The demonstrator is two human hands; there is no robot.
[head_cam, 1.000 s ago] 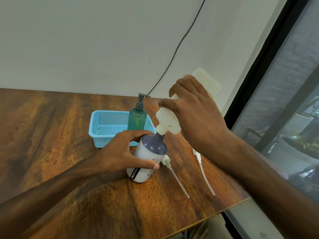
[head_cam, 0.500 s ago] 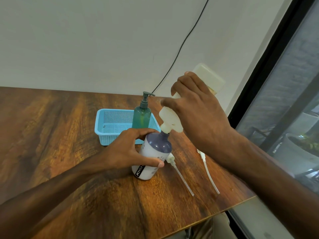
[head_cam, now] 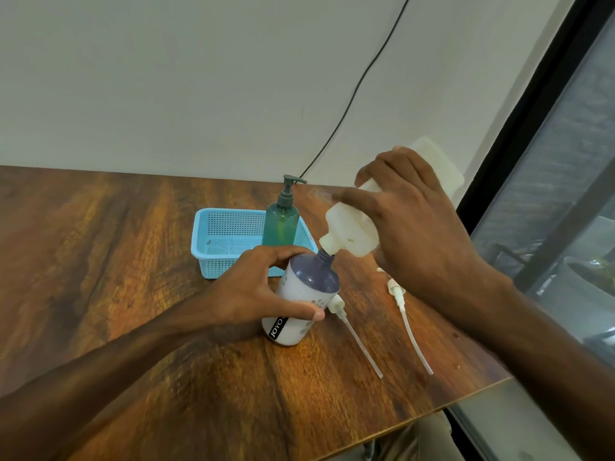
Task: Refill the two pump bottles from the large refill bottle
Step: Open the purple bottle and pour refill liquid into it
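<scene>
My left hand (head_cam: 256, 287) grips a white bottle with a purple shoulder (head_cam: 299, 301) that stands upright on the wooden table (head_cam: 100, 261), its neck uncapped. My right hand (head_cam: 416, 227) holds the large translucent refill bottle (head_cam: 352, 234) tipped steeply down, its spout meeting the purple bottle's neck. A green pump bottle (head_cam: 281, 221) with a dark pump head stands in front of a blue basket. Two white pump heads with long dip tubes (head_cam: 357, 337) (head_cam: 409, 324) lie on the table to the right of the purple bottle.
The blue perforated basket (head_cam: 226, 241) sits behind my left hand. The table's right front edge (head_cam: 466, 397) runs close by the dip tubes. A black cable (head_cam: 352, 94) runs down the wall. A dark window frame (head_cam: 519, 134) stands at the right.
The view has shifted slightly. Both hands and both bottles keep the same pose, with the refill bottle still tipped into the purple bottle's neck.
</scene>
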